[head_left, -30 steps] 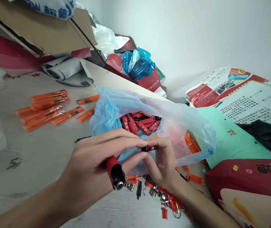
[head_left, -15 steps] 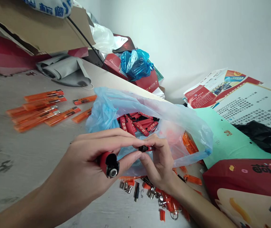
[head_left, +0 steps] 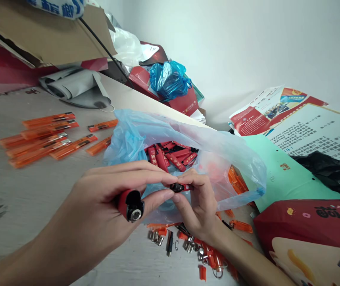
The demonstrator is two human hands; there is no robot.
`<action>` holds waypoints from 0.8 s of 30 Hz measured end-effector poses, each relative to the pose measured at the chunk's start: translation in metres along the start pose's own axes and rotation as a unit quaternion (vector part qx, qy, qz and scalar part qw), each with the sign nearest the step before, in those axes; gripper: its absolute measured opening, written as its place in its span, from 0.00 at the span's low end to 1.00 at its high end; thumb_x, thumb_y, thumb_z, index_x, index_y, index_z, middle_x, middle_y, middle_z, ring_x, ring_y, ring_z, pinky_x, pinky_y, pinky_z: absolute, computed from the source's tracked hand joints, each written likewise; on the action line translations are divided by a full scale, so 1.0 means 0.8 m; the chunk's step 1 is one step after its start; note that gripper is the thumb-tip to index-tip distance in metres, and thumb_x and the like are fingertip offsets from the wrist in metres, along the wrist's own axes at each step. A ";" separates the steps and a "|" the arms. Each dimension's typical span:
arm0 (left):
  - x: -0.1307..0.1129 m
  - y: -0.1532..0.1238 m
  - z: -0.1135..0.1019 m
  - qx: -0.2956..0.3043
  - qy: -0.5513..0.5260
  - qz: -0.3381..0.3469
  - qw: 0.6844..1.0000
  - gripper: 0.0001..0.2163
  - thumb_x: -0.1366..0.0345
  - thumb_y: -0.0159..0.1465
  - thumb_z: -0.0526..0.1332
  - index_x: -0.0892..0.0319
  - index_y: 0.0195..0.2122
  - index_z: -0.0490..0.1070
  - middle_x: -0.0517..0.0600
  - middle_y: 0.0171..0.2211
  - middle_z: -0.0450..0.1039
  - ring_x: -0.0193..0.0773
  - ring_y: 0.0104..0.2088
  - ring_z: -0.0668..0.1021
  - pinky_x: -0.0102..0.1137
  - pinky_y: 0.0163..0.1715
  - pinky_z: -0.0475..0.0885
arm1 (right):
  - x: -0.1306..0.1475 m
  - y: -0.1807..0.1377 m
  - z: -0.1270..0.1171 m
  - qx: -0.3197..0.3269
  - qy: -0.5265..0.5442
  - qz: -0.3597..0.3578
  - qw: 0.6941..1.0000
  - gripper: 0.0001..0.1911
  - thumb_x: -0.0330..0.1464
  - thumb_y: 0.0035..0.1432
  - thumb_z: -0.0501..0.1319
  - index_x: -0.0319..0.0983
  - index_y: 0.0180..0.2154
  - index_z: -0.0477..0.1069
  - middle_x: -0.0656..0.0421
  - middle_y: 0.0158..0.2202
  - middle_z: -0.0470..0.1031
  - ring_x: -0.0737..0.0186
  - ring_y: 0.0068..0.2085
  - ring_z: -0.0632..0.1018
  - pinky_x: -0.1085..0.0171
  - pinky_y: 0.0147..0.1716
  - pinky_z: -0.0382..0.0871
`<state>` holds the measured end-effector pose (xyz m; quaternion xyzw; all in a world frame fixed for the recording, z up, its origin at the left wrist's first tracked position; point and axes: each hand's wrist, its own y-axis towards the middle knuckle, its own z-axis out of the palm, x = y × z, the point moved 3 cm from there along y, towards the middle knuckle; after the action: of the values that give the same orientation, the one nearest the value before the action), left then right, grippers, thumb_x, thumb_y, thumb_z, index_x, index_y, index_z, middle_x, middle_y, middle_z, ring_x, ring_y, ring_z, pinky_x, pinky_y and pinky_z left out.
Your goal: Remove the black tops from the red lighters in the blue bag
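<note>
My left hand (head_left: 107,202) is wrapped round a red lighter (head_left: 131,205), whose black top and round metal nozzle point towards me. Its fingertips also touch the black end of a second red lighter (head_left: 185,187). My right hand (head_left: 201,198) pinches that second lighter between thumb and fingers, so most of its body is hidden. Both hands are just above the near side of a pale blue plastic bag (head_left: 128,139). Inside the bag is a heap of red lighters (head_left: 175,157) with gold lettering and black tops.
Orange see-through lighters (head_left: 47,139) lie on the grey table to the left. Small metal and orange parts (head_left: 214,254) are scattered below my right hand. A dark red bag (head_left: 306,222) and a green sheet (head_left: 271,171) are on the right. Boxes and a blue bag (head_left: 170,79) stand behind.
My left hand and the lighter in its palm have moved slightly left in the view. Both hands keep their hold on the lighters.
</note>
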<state>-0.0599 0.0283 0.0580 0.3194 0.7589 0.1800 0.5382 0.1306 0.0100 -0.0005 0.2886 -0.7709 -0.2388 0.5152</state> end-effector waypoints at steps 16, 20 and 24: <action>0.005 -0.007 0.001 0.022 -0.019 -0.018 0.999 0.09 0.68 0.67 0.69 0.45 0.46 0.82 0.39 0.40 0.84 0.29 0.31 0.83 0.20 0.40 0.81 | 0.001 0.000 -0.001 0.010 0.012 0.000 1.000 0.11 0.32 0.72 0.63 0.42 0.54 0.69 0.55 0.41 0.76 0.59 0.39 0.77 0.56 0.40 0.74; 0.002 -0.003 0.001 0.021 -0.007 -0.017 1.000 0.09 0.69 0.67 0.69 0.46 0.44 0.82 0.38 0.39 0.85 0.28 0.30 0.82 0.19 0.39 0.81 | 0.001 0.001 0.000 0.007 0.013 0.000 1.000 0.10 0.33 0.73 0.63 0.42 0.53 0.69 0.56 0.41 0.76 0.59 0.39 0.77 0.57 0.40 0.74; 0.002 -0.003 0.000 0.023 -0.004 -0.014 1.000 0.08 0.68 0.68 0.68 0.46 0.43 0.82 0.38 0.39 0.85 0.30 0.32 0.84 0.20 0.39 0.81 | 0.001 0.002 0.001 0.006 0.011 -0.006 1.000 0.09 0.33 0.73 0.62 0.41 0.53 0.69 0.55 0.41 0.77 0.60 0.39 0.77 0.57 0.39 0.74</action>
<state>-0.0611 0.0274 0.0557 0.3219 0.7651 0.1532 0.5363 0.1295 0.0104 0.0007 0.2983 -0.7651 -0.2342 0.5204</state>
